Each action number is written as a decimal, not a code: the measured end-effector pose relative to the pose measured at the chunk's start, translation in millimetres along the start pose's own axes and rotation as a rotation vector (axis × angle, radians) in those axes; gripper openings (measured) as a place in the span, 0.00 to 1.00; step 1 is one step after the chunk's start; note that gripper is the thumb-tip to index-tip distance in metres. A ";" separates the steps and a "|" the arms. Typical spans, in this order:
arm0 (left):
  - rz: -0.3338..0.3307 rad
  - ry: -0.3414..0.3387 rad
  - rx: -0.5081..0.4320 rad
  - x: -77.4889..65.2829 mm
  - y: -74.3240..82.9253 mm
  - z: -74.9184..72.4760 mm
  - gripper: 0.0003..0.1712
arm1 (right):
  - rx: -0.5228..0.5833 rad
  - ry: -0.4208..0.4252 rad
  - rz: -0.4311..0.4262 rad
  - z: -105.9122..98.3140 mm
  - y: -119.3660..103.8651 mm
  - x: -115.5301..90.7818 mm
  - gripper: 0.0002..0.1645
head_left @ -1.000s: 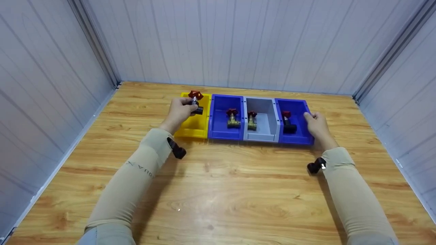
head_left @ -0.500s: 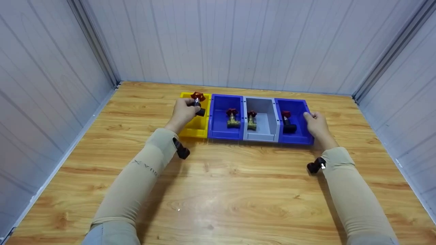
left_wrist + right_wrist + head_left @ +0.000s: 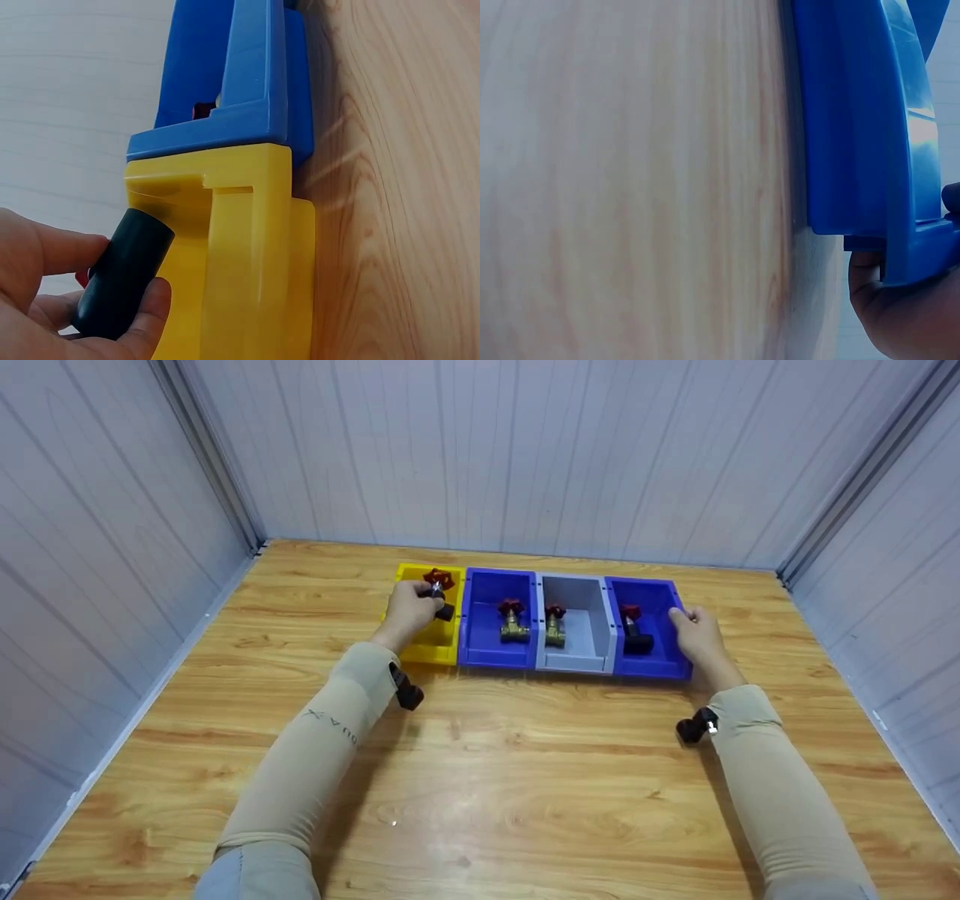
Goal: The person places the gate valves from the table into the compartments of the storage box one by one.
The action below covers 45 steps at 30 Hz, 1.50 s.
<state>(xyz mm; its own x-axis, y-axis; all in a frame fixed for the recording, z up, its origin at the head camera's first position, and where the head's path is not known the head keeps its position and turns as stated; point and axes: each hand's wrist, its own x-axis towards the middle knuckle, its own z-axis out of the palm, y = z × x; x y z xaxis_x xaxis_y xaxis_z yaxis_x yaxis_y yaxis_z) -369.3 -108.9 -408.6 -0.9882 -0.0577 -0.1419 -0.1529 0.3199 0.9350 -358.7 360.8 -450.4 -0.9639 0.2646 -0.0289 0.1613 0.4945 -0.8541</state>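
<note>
My left hand point(image 3: 409, 611) pinches a black valve point(image 3: 444, 611) with a red handwheel, holding it over the yellow bin point(image 3: 431, 654) at the left end of a row. In the left wrist view the black pipe body point(image 3: 126, 274) sits between thumb and fingers, its wheel mostly hidden. At the other end, my right hand point(image 3: 701, 637) grips the outer side wall of the right blue bin point(image 3: 664, 664). That bin holds another black valve point(image 3: 637, 643) with a red wheel. The right wrist view shows fingers point(image 3: 866, 281) curled against the blue bin's edge.
Between the end bins stand another blue bin point(image 3: 480, 649) and a grey bin point(image 3: 589, 641), joined in the row. Each holds a brass valve with a red handwheel, the left one point(image 3: 514, 631) and the right one point(image 3: 555, 634). A white panel wall point(image 3: 480, 457) rises behind the wooden table point(image 3: 517, 780).
My left hand has moved slightly right and lowered the black valve toward the inside of the yellow bin. The right hand and the row of bins have stayed in place.
</note>
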 end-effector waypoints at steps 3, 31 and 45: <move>-0.006 0.005 0.019 2.1 -1.6 1.5 0.32 | 0.018 0.005 -0.003 0.6 -0.1 -0.1 0.20; -0.025 0.029 0.206 9.4 -16.0 8.8 0.16 | 0.006 -0.002 0.009 -0.2 0.8 -0.3 0.20; -0.014 0.038 0.268 15.5 -21.2 12.3 0.09 | -0.032 0.012 -0.007 -0.4 0.2 -0.1 0.20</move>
<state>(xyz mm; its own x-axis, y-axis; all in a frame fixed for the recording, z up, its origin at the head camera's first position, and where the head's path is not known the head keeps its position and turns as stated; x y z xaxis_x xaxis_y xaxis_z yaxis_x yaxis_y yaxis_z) -381.5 -104.9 -434.7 -0.9858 -0.0977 -0.1368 -0.1681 0.5572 0.8132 -358.5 361.2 -450.4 -0.9625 0.2707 -0.0161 0.1610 0.5225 -0.8373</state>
